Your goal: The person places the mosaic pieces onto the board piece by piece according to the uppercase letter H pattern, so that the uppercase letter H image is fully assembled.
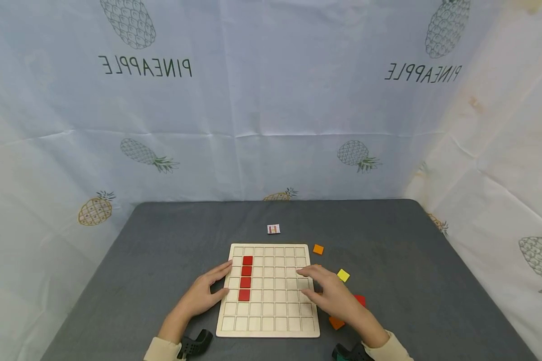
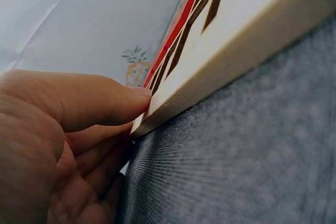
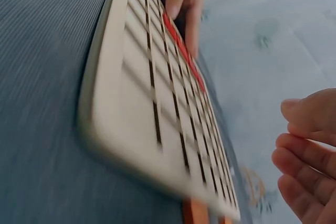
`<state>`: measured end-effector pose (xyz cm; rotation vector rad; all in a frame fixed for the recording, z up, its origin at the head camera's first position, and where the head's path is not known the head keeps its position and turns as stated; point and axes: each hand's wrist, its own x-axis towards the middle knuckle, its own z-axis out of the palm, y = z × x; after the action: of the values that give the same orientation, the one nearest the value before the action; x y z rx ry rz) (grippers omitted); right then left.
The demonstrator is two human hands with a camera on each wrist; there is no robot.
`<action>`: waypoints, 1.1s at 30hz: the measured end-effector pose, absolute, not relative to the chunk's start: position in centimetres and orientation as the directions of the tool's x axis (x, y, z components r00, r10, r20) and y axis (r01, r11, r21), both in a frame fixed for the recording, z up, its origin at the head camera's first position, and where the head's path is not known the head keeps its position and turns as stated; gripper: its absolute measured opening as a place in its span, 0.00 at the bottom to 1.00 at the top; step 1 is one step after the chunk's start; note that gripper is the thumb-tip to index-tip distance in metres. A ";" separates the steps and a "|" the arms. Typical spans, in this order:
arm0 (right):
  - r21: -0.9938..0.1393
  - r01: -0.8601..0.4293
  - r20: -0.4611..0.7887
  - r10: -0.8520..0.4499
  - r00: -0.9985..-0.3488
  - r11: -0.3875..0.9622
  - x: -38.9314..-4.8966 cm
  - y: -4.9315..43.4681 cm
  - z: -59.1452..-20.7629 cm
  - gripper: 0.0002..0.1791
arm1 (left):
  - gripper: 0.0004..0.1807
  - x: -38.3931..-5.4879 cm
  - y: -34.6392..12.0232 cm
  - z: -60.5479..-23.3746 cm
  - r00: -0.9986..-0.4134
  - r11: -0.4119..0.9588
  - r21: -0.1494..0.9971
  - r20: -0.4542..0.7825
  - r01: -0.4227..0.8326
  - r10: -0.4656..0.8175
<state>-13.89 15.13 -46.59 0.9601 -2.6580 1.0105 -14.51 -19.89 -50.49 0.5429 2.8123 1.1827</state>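
A pale wooden grid board [image 1: 280,311] lies on the dark table, with several red square tiles [image 1: 245,283] lined up in one column near its left side. At the board's left edge rests my left hand [image 1: 200,296], thumb and fingertips spread apart along the edge. The left wrist view shows the thumb [image 2: 105,98] touching the board's rim [image 2: 210,72]. Above the right edge of the board hovers my right hand [image 1: 336,296], its fingers and thumb apart with nothing between them. In the right wrist view its fingers [image 3: 310,161] are off the board.
Right of the board lie loose tiles: orange [image 1: 318,249], yellow [image 1: 343,275], red [image 1: 360,300] and another orange one [image 1: 336,322], some partly behind the right hand. A small patterned card [image 1: 273,229] lies beyond the board. A pineapple-print cloth [image 1: 271,100] hangs behind the table.
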 end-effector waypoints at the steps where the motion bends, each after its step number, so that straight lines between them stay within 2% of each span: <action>1: -0.552 -0.596 0.332 -0.502 -0.799 0.583 -13.7 15.7 -46.6 0.21 | 0.32 -14.5 -19.9 -50.5 -0.938 0.648 0.700 0.092 0.300 0.334; 12: -0.558 -0.400 0.273 -0.295 -0.916 0.727 -11.9 21.7 -48.1 0.23 | 0.32 -14.5 -19.9 -50.7 -0.931 0.645 0.693 0.107 0.322 0.349; 17: -0.543 -0.357 0.294 -0.227 -0.929 0.760 -11.3 23.8 -48.7 0.22 | 0.32 -14.5 -20.0 -50.8 -0.935 0.645 0.698 0.101 0.309 0.339; 23: -0.599 -0.349 0.303 -0.199 -0.932 0.720 -10.8 25.4 -49.6 0.22 | 0.32 -14.6 -20.0 -50.7 -0.938 0.643 0.703 0.103 0.305 0.332; 28: -0.644 -0.287 0.227 -0.181 -0.957 0.710 -10.7 25.8 -50.0 0.21 | 0.32 -14.5 -20.0 -50.7 -0.937 0.649 0.695 0.108 0.310 0.332; 33: -0.639 -0.218 0.117 -0.187 -0.975 0.737 -10.8 26.1 -50.0 0.21 | 0.32 -14.5 -20.0 -50.7 -0.935 0.647 0.695 0.110 0.315 0.337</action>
<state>-10.81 26.07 -50.02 0.3364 -2.8855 1.0710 -14.51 -20.02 -50.67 0.5589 2.8246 1.1828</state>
